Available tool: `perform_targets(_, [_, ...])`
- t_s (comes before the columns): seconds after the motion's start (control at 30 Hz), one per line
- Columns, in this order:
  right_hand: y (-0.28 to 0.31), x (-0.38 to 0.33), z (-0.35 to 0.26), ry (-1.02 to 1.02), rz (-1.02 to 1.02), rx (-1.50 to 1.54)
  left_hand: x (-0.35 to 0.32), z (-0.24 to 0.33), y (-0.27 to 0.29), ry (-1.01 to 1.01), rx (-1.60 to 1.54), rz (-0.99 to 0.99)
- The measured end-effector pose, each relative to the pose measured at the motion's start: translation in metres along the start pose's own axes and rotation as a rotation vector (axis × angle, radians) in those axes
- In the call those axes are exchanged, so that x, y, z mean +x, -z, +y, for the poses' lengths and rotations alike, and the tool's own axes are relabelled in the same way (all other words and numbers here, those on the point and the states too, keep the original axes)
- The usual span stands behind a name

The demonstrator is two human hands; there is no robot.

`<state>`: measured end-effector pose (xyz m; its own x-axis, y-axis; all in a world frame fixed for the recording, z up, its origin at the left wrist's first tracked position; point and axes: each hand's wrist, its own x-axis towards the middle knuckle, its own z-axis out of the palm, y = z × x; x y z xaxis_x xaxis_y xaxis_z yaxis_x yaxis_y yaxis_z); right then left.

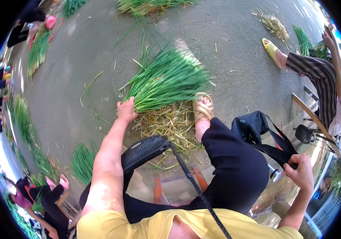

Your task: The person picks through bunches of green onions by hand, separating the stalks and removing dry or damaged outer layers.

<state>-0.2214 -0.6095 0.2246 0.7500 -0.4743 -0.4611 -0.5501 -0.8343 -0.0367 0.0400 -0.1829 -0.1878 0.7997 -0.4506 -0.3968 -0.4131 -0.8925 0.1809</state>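
Observation:
My left hand [127,110] is closed round the pale stem end of a bunch of long green chives [166,79]. Its leaves fan out to the upper right, slightly blurred, over the paved ground. Beneath the bunch lies a heap of yellowed, dry trimmings [166,125], partly covered by it. On the right, my right hand [301,172] is closed on a black strap [280,139] beside my knee. That strap runs to a black bag [251,125] by my leg.
A black mesh bag [142,153] hangs at my lap. More chives [83,161] lie left. Seated people [330,83] are at both sides; straw [274,26] lies far right. My sandalled foot [203,107] stands next to the trimmings.

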Motion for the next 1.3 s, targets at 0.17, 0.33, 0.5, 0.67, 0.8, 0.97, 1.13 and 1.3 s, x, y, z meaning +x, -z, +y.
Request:
perform_targets(0.17, [-0.009,-0.053,0.017,0.085,0.011,-0.095,-0.049,0.022,0.001,0.329,-0.066,-0.089])
perform_targets(0.33, [0.006,-0.103,0.017,-0.039,-0.048,-0.032,-0.109,0.038,-0.025,0.456,-0.133,-0.305])
perform_targets(0.5, [0.029,-0.166,0.051,0.023,0.011,-0.053,-0.136,0.035,-0.033,0.286,0.195,-0.269])
perform_targets(0.67, [0.063,-0.24,0.102,-0.127,0.023,0.111,-0.166,0.05,0.024,0.214,0.212,-0.081])
perform_targets(0.8, [0.082,-0.324,0.138,-0.186,0.116,0.104,-0.176,0.052,0.032,0.254,0.103,0.004])
perform_targets(0.97, [0.103,-0.429,0.184,-0.178,0.257,-0.056,-0.175,0.051,0.036,0.163,-0.08,-0.097])
perform_targets(1.13, [0.082,-0.504,0.221,-0.17,0.48,-0.073,-0.153,0.02,0.009,-0.061,-0.314,-0.032])
perform_targets(1.3, [0.038,-0.548,0.254,-0.194,0.32,0.063,-0.16,0.03,0.022,-0.095,-0.286,-0.076])
